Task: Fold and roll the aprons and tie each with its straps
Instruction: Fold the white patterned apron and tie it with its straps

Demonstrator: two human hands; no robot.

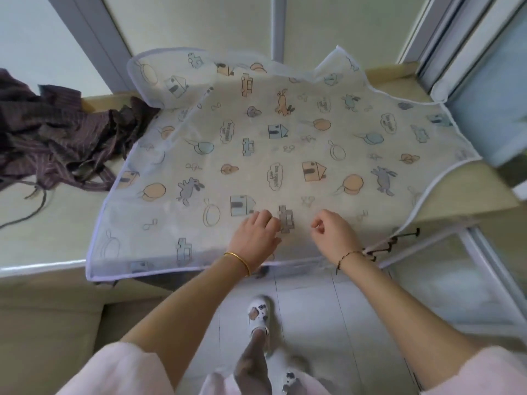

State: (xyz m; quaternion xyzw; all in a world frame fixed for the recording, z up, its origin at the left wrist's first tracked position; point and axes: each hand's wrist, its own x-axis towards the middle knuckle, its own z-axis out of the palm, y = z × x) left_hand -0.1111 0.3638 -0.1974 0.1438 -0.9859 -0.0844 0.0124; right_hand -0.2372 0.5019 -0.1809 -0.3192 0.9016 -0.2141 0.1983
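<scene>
A pale counter (57, 223) with a rounded white front edge ran beneath grey window frames (85, 38), and a frosted pane (490, 109) stood at the right. Below the counter's right end, a pale rail (445, 238) slanted downward, with small black clips (410, 233) near its lower end. The floor (313, 309) was laid in light tiles. On it stood a white clog (258, 315) decorated with charms, while a second clog (291, 379) showed only partly at the bottom edge. Pale pink sleeves (125, 369) filled the lower corners. A gold bangle (239, 259) circled the left wrist and a dark cord bracelet (346, 256) the right.
</scene>
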